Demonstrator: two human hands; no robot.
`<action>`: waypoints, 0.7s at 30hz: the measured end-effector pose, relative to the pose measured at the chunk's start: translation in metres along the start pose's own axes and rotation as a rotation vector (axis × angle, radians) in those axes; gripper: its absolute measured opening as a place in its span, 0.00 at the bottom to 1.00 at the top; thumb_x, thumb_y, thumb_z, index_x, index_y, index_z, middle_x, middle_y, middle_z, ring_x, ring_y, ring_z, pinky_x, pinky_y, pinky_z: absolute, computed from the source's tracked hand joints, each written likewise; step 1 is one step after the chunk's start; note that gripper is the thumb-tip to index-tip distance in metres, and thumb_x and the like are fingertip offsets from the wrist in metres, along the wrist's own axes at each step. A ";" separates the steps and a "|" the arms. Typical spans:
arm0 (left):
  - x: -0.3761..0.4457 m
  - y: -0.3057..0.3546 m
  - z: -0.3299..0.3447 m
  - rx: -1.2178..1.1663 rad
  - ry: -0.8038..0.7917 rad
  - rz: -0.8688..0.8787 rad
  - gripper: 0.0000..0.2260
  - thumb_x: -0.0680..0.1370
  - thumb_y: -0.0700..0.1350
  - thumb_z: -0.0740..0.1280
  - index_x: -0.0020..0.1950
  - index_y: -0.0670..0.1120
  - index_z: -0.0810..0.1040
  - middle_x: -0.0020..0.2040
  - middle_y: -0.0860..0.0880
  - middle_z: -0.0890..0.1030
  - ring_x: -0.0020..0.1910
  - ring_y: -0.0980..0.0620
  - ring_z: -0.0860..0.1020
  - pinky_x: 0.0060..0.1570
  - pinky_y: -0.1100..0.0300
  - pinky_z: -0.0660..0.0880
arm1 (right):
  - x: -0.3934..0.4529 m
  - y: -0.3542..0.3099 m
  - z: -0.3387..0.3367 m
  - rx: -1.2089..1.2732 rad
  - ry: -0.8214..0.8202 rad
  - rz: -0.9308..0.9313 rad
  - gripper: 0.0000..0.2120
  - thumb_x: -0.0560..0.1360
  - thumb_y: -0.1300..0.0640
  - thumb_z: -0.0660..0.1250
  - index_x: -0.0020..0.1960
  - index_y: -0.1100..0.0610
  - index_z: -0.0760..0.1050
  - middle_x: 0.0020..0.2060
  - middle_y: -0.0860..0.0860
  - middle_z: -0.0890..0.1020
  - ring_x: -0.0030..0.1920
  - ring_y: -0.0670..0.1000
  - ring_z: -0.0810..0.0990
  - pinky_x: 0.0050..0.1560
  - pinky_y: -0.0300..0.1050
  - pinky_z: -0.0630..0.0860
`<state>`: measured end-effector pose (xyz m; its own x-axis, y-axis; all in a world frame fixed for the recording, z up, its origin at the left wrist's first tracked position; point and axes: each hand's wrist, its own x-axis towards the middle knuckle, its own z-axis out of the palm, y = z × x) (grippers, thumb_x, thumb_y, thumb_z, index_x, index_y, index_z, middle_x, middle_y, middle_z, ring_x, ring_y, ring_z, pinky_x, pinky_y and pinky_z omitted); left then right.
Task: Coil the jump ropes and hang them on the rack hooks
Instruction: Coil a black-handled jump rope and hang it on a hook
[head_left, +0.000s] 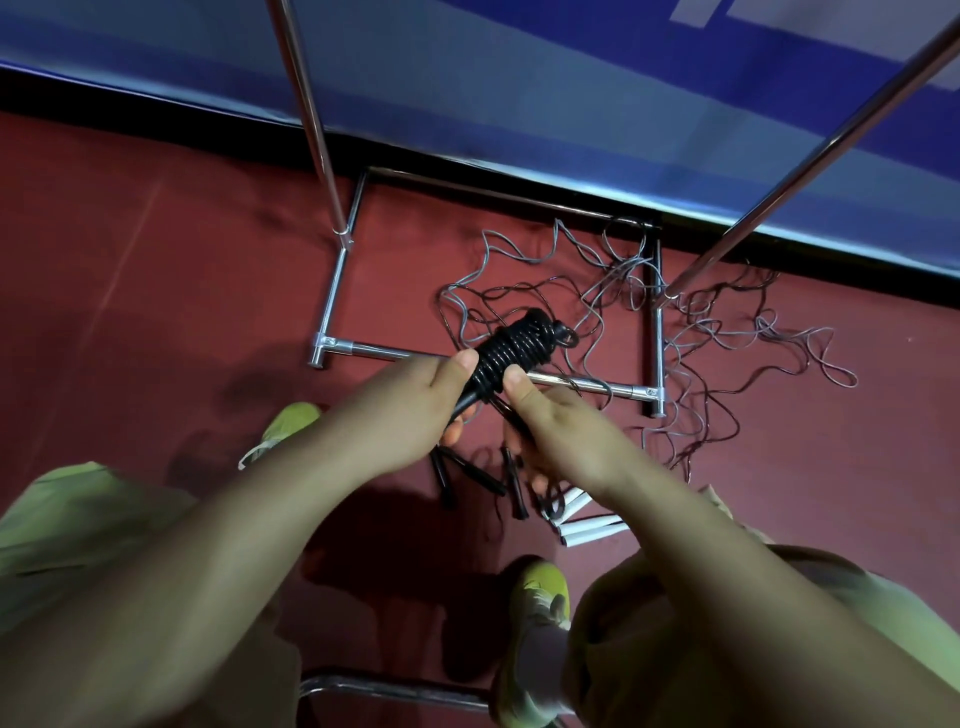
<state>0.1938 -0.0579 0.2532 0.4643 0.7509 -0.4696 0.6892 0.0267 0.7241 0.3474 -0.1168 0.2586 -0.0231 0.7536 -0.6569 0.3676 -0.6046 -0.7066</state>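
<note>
A black jump rope (511, 345) is wound tightly into a coil around its handles, with a small loop at its far end. My left hand (415, 410) grips the lower end of the coil from the left. My right hand (561, 431) pinches it from the right, thumb on the windings. Below them, on the red floor, lie several tangled thin ropes (691, 332), grey and dark red. Loose black handles (467, 475) and white handles (582, 522) lie under my hands. The metal rack (332, 301) stands over the ropes; its hooks are out of view.
Two rack uprights (306, 104) (810, 161) rise toward me on either side. A blue wall panel (571, 104) runs behind the rack. My feet in yellow-green shoes (283, 426) (540, 597) stand on the red floor. A chrome bar (395, 691) crosses the bottom edge.
</note>
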 end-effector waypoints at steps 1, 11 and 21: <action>0.000 -0.002 0.001 0.070 0.018 0.012 0.23 0.82 0.56 0.48 0.38 0.46 0.74 0.31 0.51 0.79 0.35 0.50 0.77 0.45 0.54 0.73 | 0.000 0.000 0.001 0.008 0.002 -0.013 0.30 0.81 0.38 0.45 0.32 0.54 0.72 0.16 0.45 0.71 0.21 0.47 0.70 0.27 0.37 0.67; -0.004 -0.009 0.015 0.509 0.176 0.244 0.23 0.77 0.64 0.45 0.54 0.48 0.70 0.47 0.46 0.81 0.50 0.41 0.77 0.42 0.52 0.69 | 0.004 0.002 -0.002 0.286 0.102 0.092 0.26 0.76 0.33 0.54 0.30 0.52 0.66 0.18 0.43 0.65 0.18 0.43 0.61 0.23 0.38 0.58; 0.000 -0.012 0.009 -0.878 -0.778 -0.253 0.33 0.67 0.71 0.58 0.44 0.41 0.83 0.36 0.42 0.82 0.33 0.49 0.79 0.39 0.56 0.77 | 0.010 0.015 -0.006 0.513 -0.032 -0.153 0.18 0.61 0.38 0.59 0.35 0.53 0.64 0.26 0.49 0.64 0.26 0.48 0.61 0.30 0.44 0.59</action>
<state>0.1906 -0.0645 0.2401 0.7905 0.0670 -0.6087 0.3358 0.7839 0.5223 0.3584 -0.1165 0.2435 -0.0716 0.8400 -0.5379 -0.1438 -0.5423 -0.8278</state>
